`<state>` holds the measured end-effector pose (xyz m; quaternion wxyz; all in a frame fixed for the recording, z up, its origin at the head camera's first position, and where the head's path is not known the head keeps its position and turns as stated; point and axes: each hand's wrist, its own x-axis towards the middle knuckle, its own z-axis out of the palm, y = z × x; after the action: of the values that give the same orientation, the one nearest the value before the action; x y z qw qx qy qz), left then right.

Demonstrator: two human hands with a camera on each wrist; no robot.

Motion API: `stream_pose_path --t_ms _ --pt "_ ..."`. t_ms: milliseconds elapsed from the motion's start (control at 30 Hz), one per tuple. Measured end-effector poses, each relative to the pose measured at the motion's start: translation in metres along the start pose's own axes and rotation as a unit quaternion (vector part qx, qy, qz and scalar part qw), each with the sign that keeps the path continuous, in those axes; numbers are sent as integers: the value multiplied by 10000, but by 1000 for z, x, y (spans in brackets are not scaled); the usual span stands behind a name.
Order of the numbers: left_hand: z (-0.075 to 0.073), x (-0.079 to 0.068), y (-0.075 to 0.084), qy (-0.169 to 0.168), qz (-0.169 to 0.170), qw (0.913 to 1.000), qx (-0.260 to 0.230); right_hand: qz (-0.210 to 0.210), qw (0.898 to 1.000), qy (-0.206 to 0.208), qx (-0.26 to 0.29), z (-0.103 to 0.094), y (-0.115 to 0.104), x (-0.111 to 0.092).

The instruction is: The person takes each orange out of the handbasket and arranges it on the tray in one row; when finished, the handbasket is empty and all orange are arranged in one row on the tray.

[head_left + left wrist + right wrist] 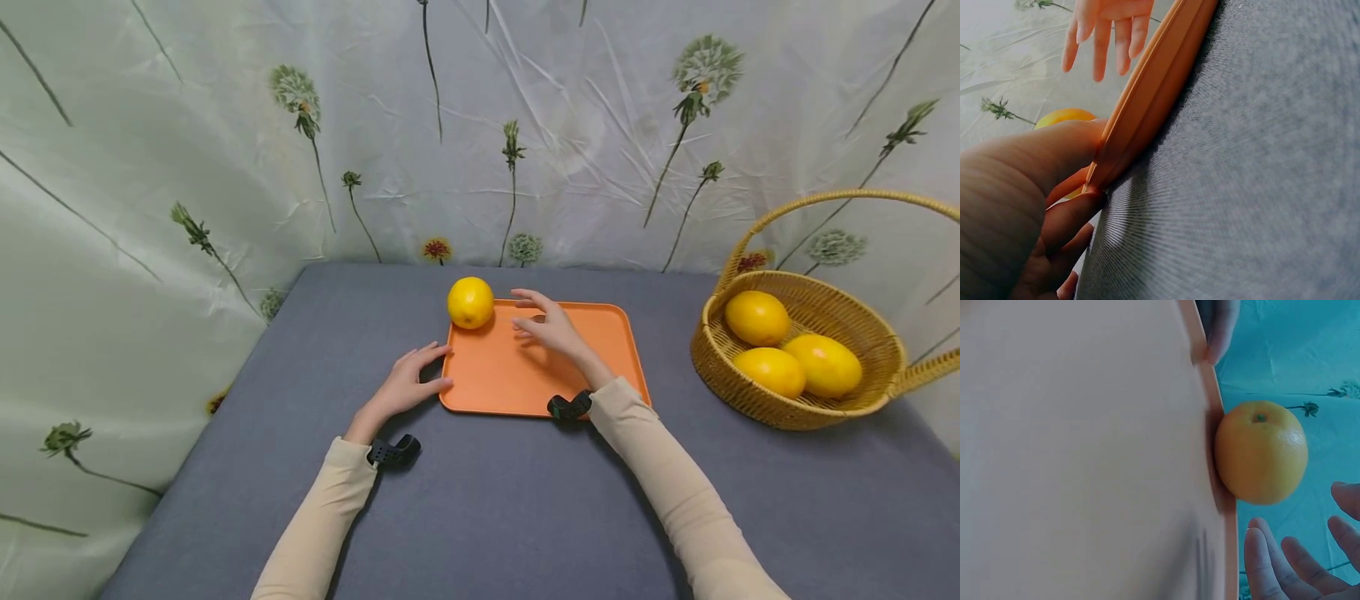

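A round yellow orange (470,303) sits at the far left corner of a flat orange tray (491,383). In the right wrist view, the orange (1261,453) shows its green stem end and overlaps the tray's rim (1230,550). My left hand (405,379) touches the tray's left edge with thumb and fingers spread apart. The left wrist view has its thumb (1066,147) against the tray's raised rim (1154,94). Over the tray, my right hand (551,327) holds nothing, its loosely bent fingers pointing toward the orange.
A woven basket (712,362) with a tall handle stands on the right, holding several yellow fruits (825,365). A grey cloth (480,500) covers the table. Behind it hangs a pale curtain (600,167) with a dandelion print. Dark bands (396,451) circle both wrists.
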<state>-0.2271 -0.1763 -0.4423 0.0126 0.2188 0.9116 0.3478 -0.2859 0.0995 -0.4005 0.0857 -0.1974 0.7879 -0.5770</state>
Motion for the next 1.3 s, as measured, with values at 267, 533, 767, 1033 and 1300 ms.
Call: stream_pose_path --t_ms 267,533,767,1033,1300 --pt "1 -1 0 -55 -68 10000 -22 -36 9999 -42 -145 -13 1 -13" --pt "2 0 -2 -49 1 10000 13 -31 9998 -39 -194 -26 1 -29" --pt "0 -1 -3 -38 -43 10000 14 -41 9993 -15 -370 -36 -1 -44" --pt "1 -2 0 -85 2 9999 -64 -257 9956 97 -899 -46 -1 -63" --pt "0 0 2 -64 -47 9999 -80 -415 9931 25 -1097 -52 0 -75"
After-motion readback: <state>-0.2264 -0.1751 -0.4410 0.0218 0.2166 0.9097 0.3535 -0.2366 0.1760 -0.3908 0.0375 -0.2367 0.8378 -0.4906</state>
